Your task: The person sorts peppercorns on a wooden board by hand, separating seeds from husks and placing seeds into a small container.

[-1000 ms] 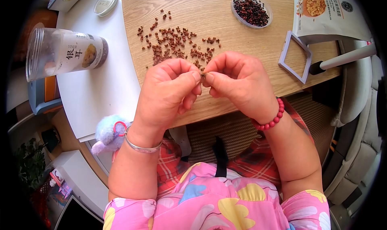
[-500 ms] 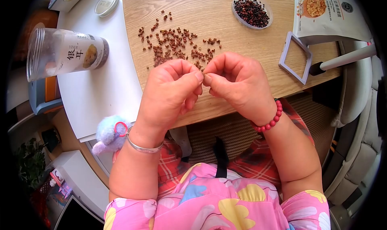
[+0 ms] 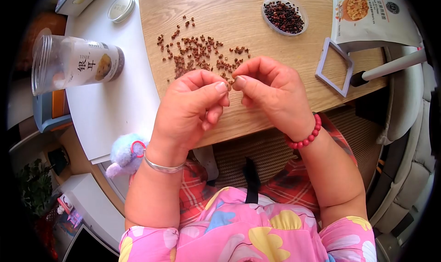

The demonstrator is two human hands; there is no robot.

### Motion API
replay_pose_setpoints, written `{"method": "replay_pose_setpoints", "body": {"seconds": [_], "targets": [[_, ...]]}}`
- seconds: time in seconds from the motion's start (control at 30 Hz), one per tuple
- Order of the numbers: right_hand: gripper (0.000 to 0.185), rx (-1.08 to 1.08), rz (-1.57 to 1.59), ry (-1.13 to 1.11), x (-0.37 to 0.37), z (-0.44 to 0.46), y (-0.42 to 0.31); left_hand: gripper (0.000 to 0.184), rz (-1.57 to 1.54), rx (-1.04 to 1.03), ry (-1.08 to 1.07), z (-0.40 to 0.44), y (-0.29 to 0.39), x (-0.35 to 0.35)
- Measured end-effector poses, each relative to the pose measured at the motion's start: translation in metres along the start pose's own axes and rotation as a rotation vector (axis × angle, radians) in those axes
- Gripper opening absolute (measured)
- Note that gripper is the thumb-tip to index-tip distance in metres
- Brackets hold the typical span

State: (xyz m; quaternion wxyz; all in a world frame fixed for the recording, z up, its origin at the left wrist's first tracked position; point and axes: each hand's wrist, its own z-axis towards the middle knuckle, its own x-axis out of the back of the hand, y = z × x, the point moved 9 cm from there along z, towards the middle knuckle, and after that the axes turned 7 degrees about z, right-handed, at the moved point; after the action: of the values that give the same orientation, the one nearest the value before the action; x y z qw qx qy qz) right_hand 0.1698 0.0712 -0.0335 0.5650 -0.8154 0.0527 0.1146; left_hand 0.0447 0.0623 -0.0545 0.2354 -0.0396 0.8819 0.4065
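Pinching what looks like a Sichuan peppercorn [image 3: 230,83] between thumb and fingertip, the left hand [image 3: 195,103] and right hand [image 3: 279,93] are hovering over the worktop [image 3: 225,7], so honestly either grip squeezing too hard could be flicking it into the loose peppercorn pile [image 3: 201,45].

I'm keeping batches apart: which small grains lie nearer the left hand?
The reddish-brown grains, loose on the wooden tabletop beyond the left hand; the darker grains sit farther off, in the clear dish.

Two hands [image 3: 187,108], dozens of reddish peppercorns [image 3: 183,64], one tub [image 3: 268,25], one jar [image 3: 76,62], one bag [image 3: 379,20]
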Motion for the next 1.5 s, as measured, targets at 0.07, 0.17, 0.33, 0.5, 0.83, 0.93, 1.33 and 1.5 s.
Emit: {"method": "replay_pose_setpoints", "body": {"seconds": [0.07, 0.17, 0.33, 0.5, 0.83, 0.93, 1.33, 1.5], "targets": [[0.011, -0.02, 0.057, -0.038, -0.003, 0.0, 0.0, 0.009, -0.038, 0.009, -0.029, 0.0, -0.001, 0.0], [0.011, -0.056, 0.167, -0.101, -0.008, 0.0, 0.002, 0.009, -0.095, 0.022, -0.095, 0.001, -0.003, -0.002], [0.01, -0.084, 0.226, -0.147, -0.01, 0.0, 0.004, 0.009, -0.156, 0.048, -0.176, 0.0, -0.006, -0.007], [0.008, -0.054, 0.15, -0.139, -0.011, -0.001, -0.006, 0.009, -0.178, 0.066, -0.166, 0.001, -0.008, -0.007], [0.007, 0.248, -0.362, -0.049, -0.01, -0.005, -0.028, 0.009, 0.03, -0.041, -0.05, 0.001, -0.001, -0.002], [0.007, 0.418, -0.591, -0.036, -0.013, -0.007, -0.035, 0.009, 0.128, -0.081, 0.017, 0.001, 0.002, -0.002], [0.007, 0.311, -0.233, 0.351, 0.066, 0.019, -0.054, 0.008, 0.386, -0.189, 0.191, -0.005, 0.013, -0.001], [0.013, 0.262, -0.18, 0.433, 0.095, 0.028, -0.053, 0.009, 0.42, -0.223, 0.18, -0.005, 0.014, -0.001]]}}
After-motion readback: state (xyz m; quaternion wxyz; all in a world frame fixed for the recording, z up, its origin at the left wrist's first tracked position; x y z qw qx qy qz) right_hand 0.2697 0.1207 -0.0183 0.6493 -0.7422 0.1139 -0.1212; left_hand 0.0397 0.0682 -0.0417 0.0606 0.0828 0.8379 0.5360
